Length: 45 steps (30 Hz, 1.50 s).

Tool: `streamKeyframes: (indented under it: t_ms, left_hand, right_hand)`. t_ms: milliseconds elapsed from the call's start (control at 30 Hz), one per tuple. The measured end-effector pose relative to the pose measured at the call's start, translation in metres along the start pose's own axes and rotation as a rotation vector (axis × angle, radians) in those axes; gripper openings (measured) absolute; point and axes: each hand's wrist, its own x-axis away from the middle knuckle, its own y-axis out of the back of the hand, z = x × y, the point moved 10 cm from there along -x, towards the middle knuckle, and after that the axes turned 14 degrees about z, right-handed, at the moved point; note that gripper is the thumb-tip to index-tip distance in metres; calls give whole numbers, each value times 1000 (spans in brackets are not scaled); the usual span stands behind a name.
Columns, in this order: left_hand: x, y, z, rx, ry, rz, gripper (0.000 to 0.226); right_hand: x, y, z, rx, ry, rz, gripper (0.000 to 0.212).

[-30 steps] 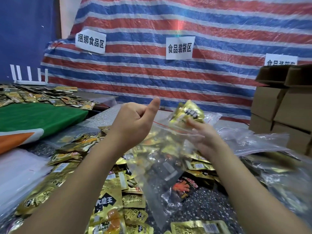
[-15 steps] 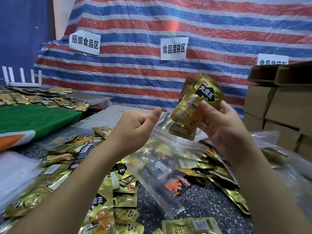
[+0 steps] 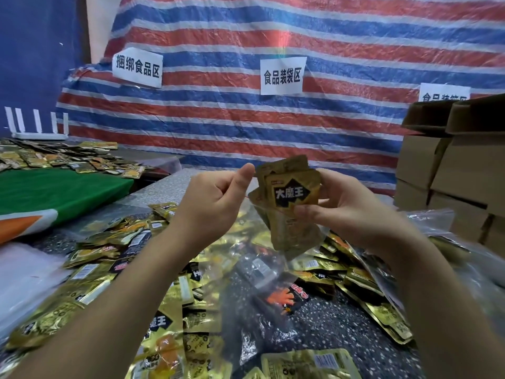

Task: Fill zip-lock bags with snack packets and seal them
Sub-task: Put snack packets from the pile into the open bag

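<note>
Your left hand (image 3: 216, 203) pinches the zip-lock bag (image 3: 262, 272) rim, holding the mouth open below your right hand (image 3: 352, 212) — which clamps a stack of gold snack packets (image 3: 289, 203), long axis upright, lower ends pointing down into the mouth — likely so they drop straight in.

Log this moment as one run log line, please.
step: loading bag | left hand: holds bag mouth open | right hand: grips packets above bag | seal: not yet done
</note>
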Motion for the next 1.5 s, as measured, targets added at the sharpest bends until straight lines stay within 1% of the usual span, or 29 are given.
streamKeyframes:
  t_ms: [133,233,367,433,533,600,667,767,867,967,1033,1100,1167,1233,1267,1300,1367,1400,1433,1500]
  left_hand:
    - [1,3,-7,-113,-60,-48,54]
    - [3,8,-10,-148,-80,-99,46]
    - [5,7,-14,-174,-120,-101,37]
    - [5,6,-19,-206,-143,-95,37]
    - [5,0,-24,-280,-160,-61,36]
    - [5,-3,-27,-303,-160,-45,36]
    - [6,-3,-32,-327,-163,-64,36]
    - [8,4,-34,-298,-163,-131,36]
    - [10,12,-32,-239,-150,-193,32]
    - [11,17,-29,-183,-127,-235,31]
    - [10,17,-26,-129,-105,-235,32]
    - [9,14,-19,-60,-52,-211,38]
    - [6,7,-9,39,32,-151,47]
    - [2,-7,7,158,132,-24,60]
    - [1,-15,15,184,182,57,62]
    - [1,-23,24,185,231,141,59]
    - [4,-38,36,182,304,294,45]
    - [5,-43,38,219,311,328,37]
    - [5,-45,37,275,302,318,30]
    - [3,-36,33,349,262,207,22]
  right_hand:
    - [-1,-9,-1,86,-41,86,30]
    - [-2,-14,-6,173,-87,123,30]
    - [-3,-28,-6,200,-104,202,29]
    - [-3,-32,-5,273,-117,222,24]
    - [-5,-38,-3,461,-135,250,11]
    - [-7,-38,-4,533,-149,237,6]
    - [-9,-37,-5,540,-156,206,9]
    - [-11,-27,1,493,-112,89,15]
    - [-11,-20,8,454,-54,2,8]
    - [-9,-19,12,457,-33,-37,16]
    - [-8,-17,13,435,-25,-70,23]
    - [-7,-13,13,417,-28,-107,30]
    - [-7,-8,10,413,-55,-136,31]
    - [-6,-3,5,398,-94,-171,32]
    - [-6,-1,3,389,-109,-192,33]
    - [-5,2,1,384,-118,-215,34]
    - [-4,7,1,389,-122,-264,37]
    - [-3,9,2,395,-119,-286,38]
    - [-2,11,3,401,-114,-304,39]
    - [0,12,8,406,-83,-327,38]
